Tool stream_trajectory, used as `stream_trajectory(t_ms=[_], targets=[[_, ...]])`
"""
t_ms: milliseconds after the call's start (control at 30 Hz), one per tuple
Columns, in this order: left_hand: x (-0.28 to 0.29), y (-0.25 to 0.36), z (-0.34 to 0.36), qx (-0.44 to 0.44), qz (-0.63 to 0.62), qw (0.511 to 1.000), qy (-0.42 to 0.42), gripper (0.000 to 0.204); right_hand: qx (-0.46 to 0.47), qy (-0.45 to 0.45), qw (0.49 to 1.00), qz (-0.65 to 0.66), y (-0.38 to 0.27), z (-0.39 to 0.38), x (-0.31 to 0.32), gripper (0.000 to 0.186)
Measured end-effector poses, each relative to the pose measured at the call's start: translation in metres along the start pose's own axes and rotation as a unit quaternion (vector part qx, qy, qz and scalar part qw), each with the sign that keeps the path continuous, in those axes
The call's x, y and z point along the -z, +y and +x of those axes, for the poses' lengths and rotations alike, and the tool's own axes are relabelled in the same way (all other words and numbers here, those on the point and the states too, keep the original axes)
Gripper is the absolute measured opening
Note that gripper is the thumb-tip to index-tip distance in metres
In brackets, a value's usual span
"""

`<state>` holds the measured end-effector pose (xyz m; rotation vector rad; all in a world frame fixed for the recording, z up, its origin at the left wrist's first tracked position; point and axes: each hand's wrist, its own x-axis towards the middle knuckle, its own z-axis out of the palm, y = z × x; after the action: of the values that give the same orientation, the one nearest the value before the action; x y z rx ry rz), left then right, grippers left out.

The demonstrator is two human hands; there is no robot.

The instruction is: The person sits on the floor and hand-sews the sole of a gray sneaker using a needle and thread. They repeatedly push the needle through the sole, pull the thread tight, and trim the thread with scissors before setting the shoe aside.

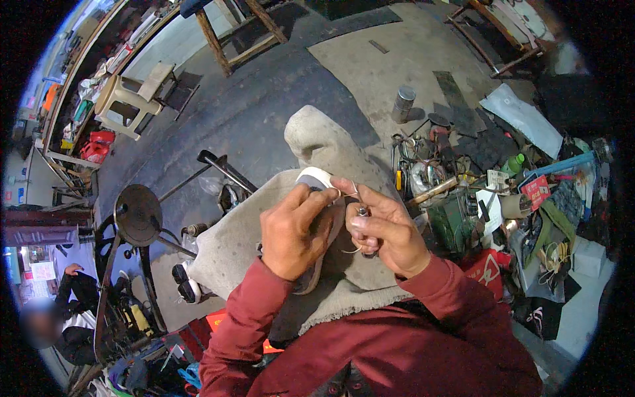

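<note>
Shoe point(316, 175), grey with a white edge, is resting on the cloth point(231, 241) over the lap, partly hidden by the left hand point(295, 228); it is looking light, soft in the upper and stiffer at the edge, neither slippery nor fragile — the edge is seeming the surest hold. Left hand is pinching the shoe near that edge. Right hand point(389, 231), just right of the shoe, is closing round a tool point(362, 213), while thread point(355, 190) is looping by its forefinger. Cloth, grey, spotted, fringed, is spreading beneath the shoe. Stand point(137, 215), round-topped, is standing left of the shoe; stool point(126, 106), cream, farther left and beyond. Can point(404, 99) is standing beyond the shoe, rightward — clutter point(430, 172) is heaping to its right.
</note>
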<state>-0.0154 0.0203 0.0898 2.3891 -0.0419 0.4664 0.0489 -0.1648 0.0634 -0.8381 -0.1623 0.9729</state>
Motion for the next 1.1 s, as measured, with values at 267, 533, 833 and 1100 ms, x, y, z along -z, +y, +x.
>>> stream_trajectory(t_ms=[267, 533, 833, 1100], targets=[[-0.009, -0.006, 0.001, 0.069, -0.039, 0.996, 0.043, 0.012, 0.303, 0.104, 0.757, -0.57, -0.004, 0.031, 0.003, 0.029], [-0.015, -0.007, 0.001, 0.121, -0.098, 0.984, 0.084, 0.011, 0.286, 0.115, 0.704, -0.64, -0.018, 0.04, 0.004, 0.01], [-0.02, -0.014, -0.001, 0.139, -0.13, 0.977, 0.097, 0.012, 0.159, 0.064, 0.941, -0.291, -0.004, 0.052, 0.003, 0.012], [-0.022, -0.013, -0.005, 0.152, -0.131, 0.977, 0.07, 0.011, -0.107, -0.03, 0.932, -0.345, -0.024, 0.004, 0.026, 0.012]])
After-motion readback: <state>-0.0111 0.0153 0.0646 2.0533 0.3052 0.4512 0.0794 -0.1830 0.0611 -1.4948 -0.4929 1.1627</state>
